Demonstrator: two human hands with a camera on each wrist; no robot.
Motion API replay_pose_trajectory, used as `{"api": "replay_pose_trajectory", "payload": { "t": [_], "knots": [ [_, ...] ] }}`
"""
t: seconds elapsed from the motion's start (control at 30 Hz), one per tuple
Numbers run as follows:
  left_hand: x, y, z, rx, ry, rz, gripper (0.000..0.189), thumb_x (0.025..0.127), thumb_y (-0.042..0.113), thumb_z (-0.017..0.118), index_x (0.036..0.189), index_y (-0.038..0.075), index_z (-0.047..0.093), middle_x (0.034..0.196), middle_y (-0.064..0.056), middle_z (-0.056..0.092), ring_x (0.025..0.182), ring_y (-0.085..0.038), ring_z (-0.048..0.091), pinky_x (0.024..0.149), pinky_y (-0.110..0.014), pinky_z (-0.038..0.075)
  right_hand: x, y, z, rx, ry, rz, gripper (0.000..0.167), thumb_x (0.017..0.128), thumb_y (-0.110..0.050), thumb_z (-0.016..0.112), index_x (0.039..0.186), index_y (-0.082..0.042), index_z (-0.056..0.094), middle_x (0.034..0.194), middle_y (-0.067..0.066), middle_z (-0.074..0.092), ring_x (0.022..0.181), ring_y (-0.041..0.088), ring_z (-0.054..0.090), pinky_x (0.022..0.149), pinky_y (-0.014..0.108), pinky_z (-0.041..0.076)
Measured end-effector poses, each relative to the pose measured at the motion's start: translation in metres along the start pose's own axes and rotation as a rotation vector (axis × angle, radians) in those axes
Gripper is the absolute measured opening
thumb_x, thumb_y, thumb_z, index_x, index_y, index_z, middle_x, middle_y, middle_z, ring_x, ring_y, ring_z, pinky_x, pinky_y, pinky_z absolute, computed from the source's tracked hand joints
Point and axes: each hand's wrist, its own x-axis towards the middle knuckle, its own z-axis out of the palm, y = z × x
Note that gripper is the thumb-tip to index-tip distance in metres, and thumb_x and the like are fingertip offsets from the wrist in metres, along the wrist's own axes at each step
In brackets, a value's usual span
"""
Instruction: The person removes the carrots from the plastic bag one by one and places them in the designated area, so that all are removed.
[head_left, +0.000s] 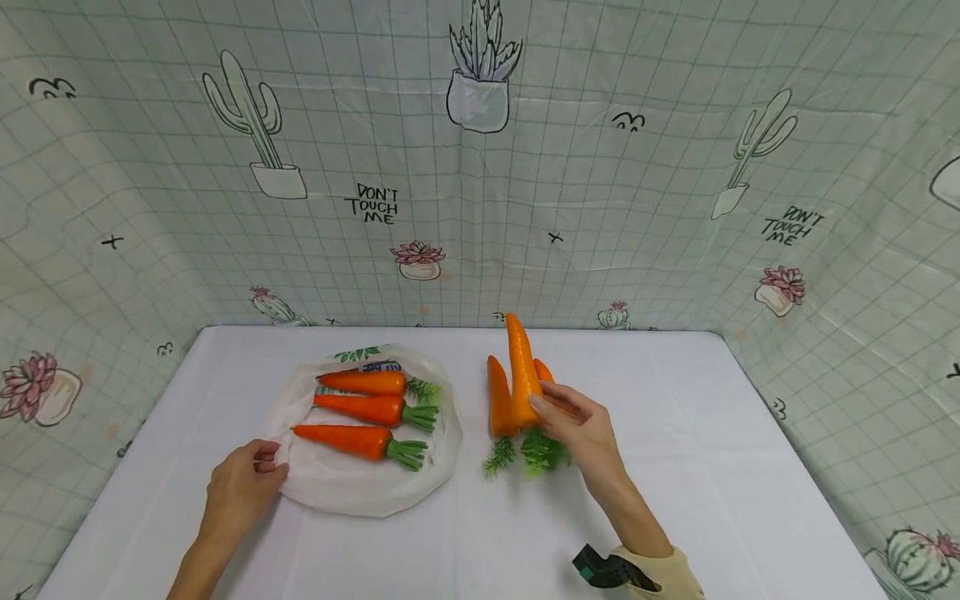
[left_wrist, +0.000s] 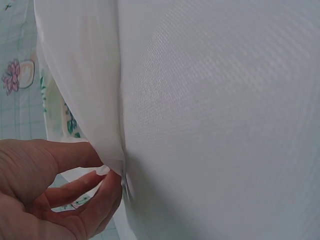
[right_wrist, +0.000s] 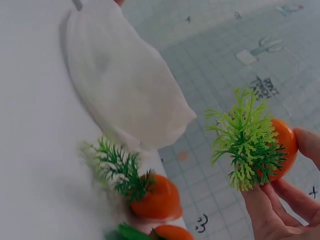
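My left hand (head_left: 242, 487) pinches the near-left edge of a white plastic bag (head_left: 352, 493), as the left wrist view shows with the bag's thin rim (left_wrist: 102, 125) between thumb and fingers. Three red-orange carrots (head_left: 360, 440) with green tops lie side by side in the bag's round mouth. To the right, my right hand (head_left: 588, 433) grips an orange carrot (head_left: 523, 367) near its leafy end, raised above the table with its tip pointing away. Under and beside it lie two more orange carrots, one on the left (head_left: 498, 396) and one partly hidden on the right (head_left: 543, 370).
A white cloth covers the table (head_left: 720, 467). Around its back and sides hangs a grid-patterned curtain (head_left: 525, 192) with printed cacti. A dark strap with a small device (head_left: 611, 569) sits at the right wrist, by a beige sleeve (head_left: 670, 575).
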Motion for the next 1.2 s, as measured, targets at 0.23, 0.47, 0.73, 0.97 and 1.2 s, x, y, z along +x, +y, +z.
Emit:
{"api": "replay_pose_trajectory", "payload": {
  "t": [0.23,0.47,0.73,0.97,1.2],
  "knots": [
    [0.0,-0.001,0.0,0.005,-0.001,0.001,0.033,0.089,0.006,0.07,0.115,-0.012,0.064,0.098,-0.021,0.071,0.096,-0.039,0.067,0.074,-0.039,0.052,0.001,0.004,-0.019,-0.043,0.026,0.037,0.048,0.098,-0.027,0.072,0.139,-0.005,0.062,0.138,0.016,0.061,0.109,0.016,0.069,0.089,0.029,0.058],
    [-0.001,-0.001,0.0,0.001,0.003,-0.001,0.032,0.089,0.005,0.07,0.115,-0.012,0.064,0.098,-0.021,0.071,0.096,-0.039,0.068,0.075,-0.04,0.053,0.004,0.007,-0.036,-0.088,0.059,0.067,0.053,0.099,-0.035,0.07,0.14,-0.005,0.061,0.139,0.015,0.059,0.108,0.012,0.067,0.089,0.027,0.058],
    [-0.001,-0.001,0.001,0.002,0.009,-0.001,0.032,0.089,0.006,0.07,0.115,-0.012,0.065,0.098,-0.021,0.071,0.096,-0.039,0.068,0.076,-0.041,0.052,0.006,0.005,-0.059,-0.071,0.101,0.07,0.058,0.1,-0.035,0.068,0.144,0.0,0.055,0.129,0.006,0.064,0.108,0.008,0.067,0.089,0.025,0.057],
    [-0.001,-0.001,0.0,-0.001,0.001,-0.004,0.032,0.09,0.007,0.07,0.115,-0.012,0.064,0.099,-0.02,0.07,0.096,-0.038,0.067,0.075,-0.039,0.052,0.009,0.004,-0.078,-0.085,0.142,0.092,0.063,0.098,-0.038,0.07,0.146,0.0,0.053,0.121,-0.005,0.065,0.107,0.005,0.066,0.088,0.022,0.056],
    [-0.002,-0.001,0.001,0.001,0.005,-0.001,0.032,0.089,0.007,0.069,0.115,-0.012,0.064,0.099,-0.021,0.071,0.096,-0.038,0.067,0.076,-0.04,0.052,0.015,0.009,-0.09,-0.125,0.155,0.14,0.067,0.097,-0.044,0.07,0.148,-0.004,0.053,0.12,-0.009,0.065,0.106,0.002,0.065,0.088,0.02,0.055]
  ]
}}
